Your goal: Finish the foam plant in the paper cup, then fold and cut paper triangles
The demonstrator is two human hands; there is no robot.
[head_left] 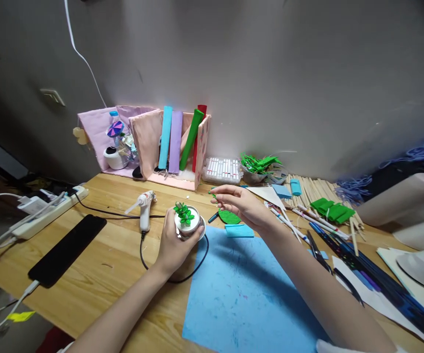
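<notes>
The little white pot (189,226), topped with a tuft of green paper leaves (183,213), sits in the left hand (171,242), whose fingers wrap snugly round its side from the left. It is near the middle of the wooden table (116,264), just off the top left corner of a big blue sheet (241,294). From where I stand I cannot tell if its base rests on the wood, as the hand hides it. The right hand (246,205) hovers just to the right of the pot, fingers stretched towards it and thumb close to forefinger. A tiny green scrap (212,193) shows at the fingertips, though I cannot tell whether it is really pinched. Beneath that hand a green paper leaf (229,217) lies flat, and beside it a small blue slip (239,230). A glue gun (145,206) stands just left of the pot, its black cord (143,255) curling round in front. Further left lie a black phone (68,247) and a white power strip (50,209). Against the wall a pink organiser (149,135) holds upright paper rolls (177,139), with a box of markers (222,170) and a bowl of green cuttings (259,166) to its right. Wooden sticks (318,189), folded green paper (331,211) and scissors (320,255) are scattered at the right.
</notes>
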